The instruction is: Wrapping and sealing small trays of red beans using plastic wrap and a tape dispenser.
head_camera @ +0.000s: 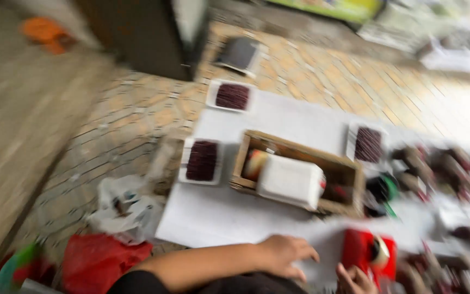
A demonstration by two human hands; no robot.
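Note:
The picture is blurred by motion. My left hand [285, 255] lies flat on a white sheet [218, 215] spread over the paved ground, its fingers slightly apart and holding nothing. Only part of my right hand [354, 281] shows at the bottom edge. It touches the lower edge of a red flat object [360, 249] with a roll of tape [379, 250] on it; its grip is unclear. Just beyond my hands stands a wooden box [349, 163] holding a white block [291, 182].
Three white trays of dark red material lie on the sheet: left [202, 161], far [232, 96] and right [368, 145]. Blurred dark items crowd the right side [452, 169]. A pale plastic bag [126, 209] and a red bag [101, 258] lie to the left. A dark pillar [137, 38] stands behind.

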